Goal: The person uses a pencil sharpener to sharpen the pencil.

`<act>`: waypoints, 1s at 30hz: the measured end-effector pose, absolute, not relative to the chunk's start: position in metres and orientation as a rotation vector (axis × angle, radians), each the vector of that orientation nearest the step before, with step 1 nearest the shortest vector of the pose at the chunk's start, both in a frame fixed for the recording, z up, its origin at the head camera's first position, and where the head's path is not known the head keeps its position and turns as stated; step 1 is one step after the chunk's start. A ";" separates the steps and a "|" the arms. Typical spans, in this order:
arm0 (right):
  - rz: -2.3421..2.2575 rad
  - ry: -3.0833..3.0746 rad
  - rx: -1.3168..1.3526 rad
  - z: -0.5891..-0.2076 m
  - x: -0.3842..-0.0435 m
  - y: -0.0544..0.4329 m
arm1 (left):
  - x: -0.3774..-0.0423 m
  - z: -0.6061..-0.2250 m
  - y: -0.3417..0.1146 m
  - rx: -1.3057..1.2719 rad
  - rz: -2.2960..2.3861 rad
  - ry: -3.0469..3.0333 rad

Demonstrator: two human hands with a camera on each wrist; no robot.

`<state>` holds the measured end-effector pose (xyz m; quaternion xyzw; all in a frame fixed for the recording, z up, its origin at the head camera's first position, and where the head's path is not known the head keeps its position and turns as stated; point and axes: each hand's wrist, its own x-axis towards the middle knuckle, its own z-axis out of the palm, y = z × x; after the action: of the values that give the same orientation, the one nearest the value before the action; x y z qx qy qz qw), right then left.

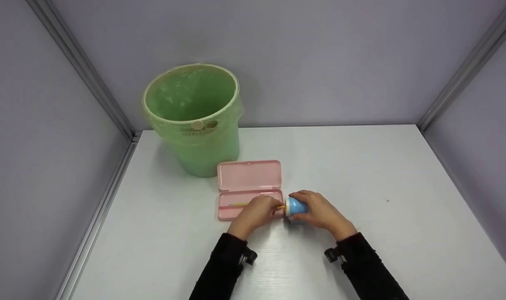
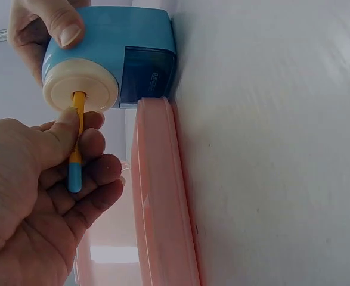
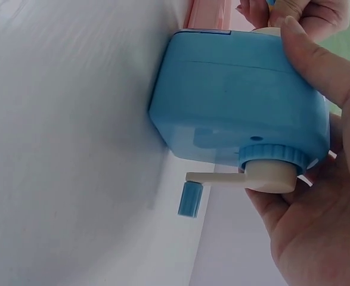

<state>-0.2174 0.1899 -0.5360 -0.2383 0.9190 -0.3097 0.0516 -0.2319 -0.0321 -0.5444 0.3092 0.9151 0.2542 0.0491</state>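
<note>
A blue crank pencil sharpener (image 3: 234, 95) stands on the white table, its cream front facing left. My right hand (image 1: 321, 211) grips its body from the right, thumb on one side and fingers on the other. In the right wrist view the crank handle (image 3: 191, 198) sticks out at the back, untouched. My left hand (image 1: 259, 211) pinches a yellow pencil (image 2: 75, 149) with a blue end between thumb and fingers. The pencil's other end sits in the sharpener's front hole. Under the left hand lies an open pink pencil case (image 1: 249, 175), with a yellow pencil (image 1: 237, 204) inside.
A green bin (image 1: 194, 141) with a clear liner stands at the back left, just behind the pencil case. Grey-white panels (image 1: 319, 62) wall the table (image 1: 361, 166) at the back and both sides. The case's near end is right beside the sharpener.
</note>
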 end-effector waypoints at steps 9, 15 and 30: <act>-0.960 2.798 -0.708 -0.536 -0.218 0.189 | -0.226 -0.548 -0.031 0.976 0.736 2.903; -0.947 2.820 -0.726 -0.536 -0.218 0.189 | -0.224 -0.554 -0.032 1.080 0.728 3.099; -0.981 2.794 -0.732 -0.537 -0.218 0.189 | -0.227 -0.553 -0.033 1.155 0.494 3.032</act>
<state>-0.2181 0.1894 -0.5370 -0.2399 0.9150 -0.3211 0.0456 -0.2268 -0.0331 -0.5532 0.3510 0.9216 0.1501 -0.0702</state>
